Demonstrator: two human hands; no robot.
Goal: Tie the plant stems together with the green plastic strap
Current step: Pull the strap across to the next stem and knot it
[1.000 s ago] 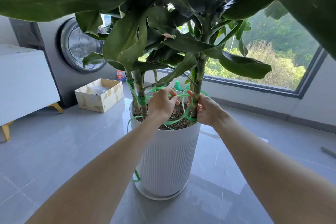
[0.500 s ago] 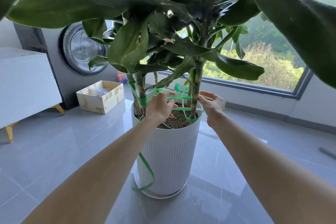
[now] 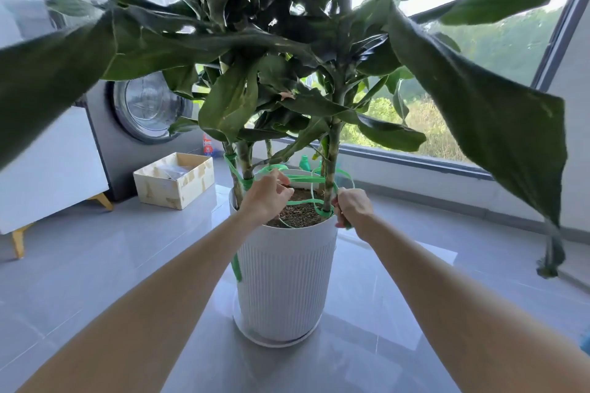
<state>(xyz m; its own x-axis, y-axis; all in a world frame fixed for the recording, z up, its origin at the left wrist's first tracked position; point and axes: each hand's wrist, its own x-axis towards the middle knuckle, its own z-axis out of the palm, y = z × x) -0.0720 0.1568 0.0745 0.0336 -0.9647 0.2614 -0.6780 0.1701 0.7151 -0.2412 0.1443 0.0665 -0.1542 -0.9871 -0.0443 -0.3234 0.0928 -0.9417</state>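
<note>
Closely over the pot's rim: left hand (image 3: 266, 198), fingers curled, pinching the green plastic strap (image 3: 303, 179) at the fingertips, with a flat run of it stretching rightward from there. Opposite, at the rim's right edge: right hand (image 3: 352, 208), closed in a fist round another stretch of the same strap, a short green end poking out below the fist. Between the two hands, slack loops of strap just above the soil (image 3: 298, 212), one loop wound low round the right stem (image 3: 332, 163), touching it just beside the right hand. Further left, several turns bound round the left stems (image 3: 245, 159), just beyond the left hand's knuckles, plus a loose tail hanging down the outside of the white ribbed pot (image 3: 287, 281), beside the left forearm. Under the pot, a white saucer (image 3: 277, 341) on grey floor tiles (image 3: 95, 265). Overhead, broad dark leaves (image 3: 479, 137). Behind and to the left, an open cardboard box (image 3: 174, 182), a washing machine (image 3: 105, 150) and a white cabinet (image 3: 54, 163). Behind the stems, a small green bottle (image 3: 305, 163) under a wide window (image 3: 495, 51).
</note>
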